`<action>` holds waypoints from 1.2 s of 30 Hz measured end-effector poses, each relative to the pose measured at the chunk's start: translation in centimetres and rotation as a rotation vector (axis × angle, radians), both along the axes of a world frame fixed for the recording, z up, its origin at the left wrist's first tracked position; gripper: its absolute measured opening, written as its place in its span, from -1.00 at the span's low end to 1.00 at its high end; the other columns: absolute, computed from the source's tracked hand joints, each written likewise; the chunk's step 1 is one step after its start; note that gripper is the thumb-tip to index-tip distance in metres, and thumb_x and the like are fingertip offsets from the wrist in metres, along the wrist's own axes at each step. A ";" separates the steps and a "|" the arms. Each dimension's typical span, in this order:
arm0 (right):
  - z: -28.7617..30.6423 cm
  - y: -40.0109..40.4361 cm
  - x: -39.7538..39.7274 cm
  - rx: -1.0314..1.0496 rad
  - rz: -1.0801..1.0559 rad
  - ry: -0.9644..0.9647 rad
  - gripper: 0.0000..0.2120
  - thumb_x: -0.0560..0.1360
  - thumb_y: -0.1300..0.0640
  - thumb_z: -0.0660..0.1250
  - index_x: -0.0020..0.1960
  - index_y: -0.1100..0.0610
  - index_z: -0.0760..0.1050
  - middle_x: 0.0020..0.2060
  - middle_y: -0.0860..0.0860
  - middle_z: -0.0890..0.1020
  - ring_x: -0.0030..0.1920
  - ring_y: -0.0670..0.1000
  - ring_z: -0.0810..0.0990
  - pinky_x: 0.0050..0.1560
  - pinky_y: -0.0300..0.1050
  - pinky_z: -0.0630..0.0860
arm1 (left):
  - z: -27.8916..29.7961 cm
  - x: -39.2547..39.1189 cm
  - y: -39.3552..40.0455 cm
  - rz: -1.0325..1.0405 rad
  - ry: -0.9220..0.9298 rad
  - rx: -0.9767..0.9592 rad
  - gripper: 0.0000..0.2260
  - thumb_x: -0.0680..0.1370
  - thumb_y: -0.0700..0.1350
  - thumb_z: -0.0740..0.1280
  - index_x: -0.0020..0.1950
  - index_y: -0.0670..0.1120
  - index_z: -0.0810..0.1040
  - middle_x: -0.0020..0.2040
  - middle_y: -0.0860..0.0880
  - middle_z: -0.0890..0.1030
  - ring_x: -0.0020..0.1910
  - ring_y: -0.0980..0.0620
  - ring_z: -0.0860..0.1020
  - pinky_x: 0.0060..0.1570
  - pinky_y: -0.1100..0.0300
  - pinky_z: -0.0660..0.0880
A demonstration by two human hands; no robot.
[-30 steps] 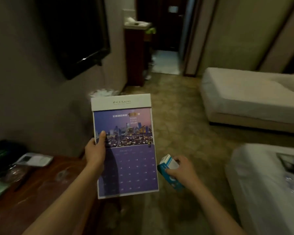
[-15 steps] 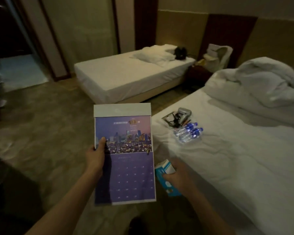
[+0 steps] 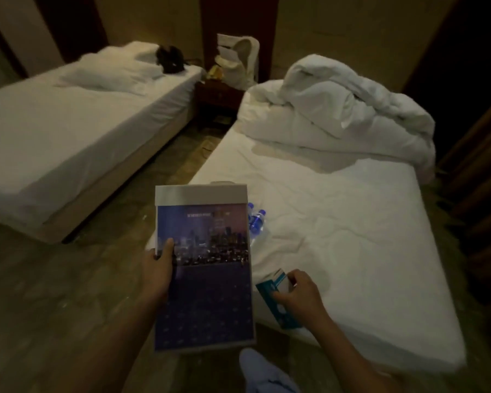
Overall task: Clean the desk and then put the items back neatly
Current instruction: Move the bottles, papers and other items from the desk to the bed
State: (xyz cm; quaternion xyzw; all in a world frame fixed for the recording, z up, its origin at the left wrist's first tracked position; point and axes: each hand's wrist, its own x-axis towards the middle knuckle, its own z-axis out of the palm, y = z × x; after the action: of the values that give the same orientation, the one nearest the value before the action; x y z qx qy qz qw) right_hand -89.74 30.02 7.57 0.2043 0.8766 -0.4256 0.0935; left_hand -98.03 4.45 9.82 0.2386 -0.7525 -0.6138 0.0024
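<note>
My left hand (image 3: 158,272) grips the left edge of a purple wall calendar (image 3: 207,279) with a city night photo, thumb on its front, holding it upright in front of me. My right hand (image 3: 299,293) holds a small teal and white box (image 3: 278,302) just above the near corner of the closer bed (image 3: 338,251). Two water bottles with blue caps (image 3: 256,219) lie on that bed, partly hidden behind the calendar. The desk is out of view.
A crumpled white duvet (image 3: 352,114) is heaped at the head of the closer bed. A second bed (image 3: 68,123) with a black object (image 3: 170,59) stands to the left. A dark nightstand (image 3: 219,97) with a white bag sits between them. Carpet aisle runs between the beds.
My view has swung from the desk and hallway round to the beds. Both hands kept their hold on the calendar and the box, which now hang over the closer bed's corner.
</note>
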 end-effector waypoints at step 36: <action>-23.1 21.4 -27.8 -0.081 -0.911 -0.407 -0.55 0.36 0.11 0.52 0.12 0.30 0.47 0.08 0.16 0.55 0.03 0.12 0.57 -0.04 -0.11 0.50 | -27.5 -34.8 32.9 -0.751 -0.576 -0.328 -0.65 0.64 0.01 0.15 0.13 -0.30 0.42 0.00 -0.19 0.49 0.01 -0.11 0.47 -0.09 0.15 0.32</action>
State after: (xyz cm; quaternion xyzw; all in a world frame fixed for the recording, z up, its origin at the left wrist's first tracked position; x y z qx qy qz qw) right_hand -117.58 51.38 -15.50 0.6415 0.6449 -0.4086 0.0751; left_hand -132.85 37.35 -17.65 0.1074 -0.8431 -0.3551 -0.3892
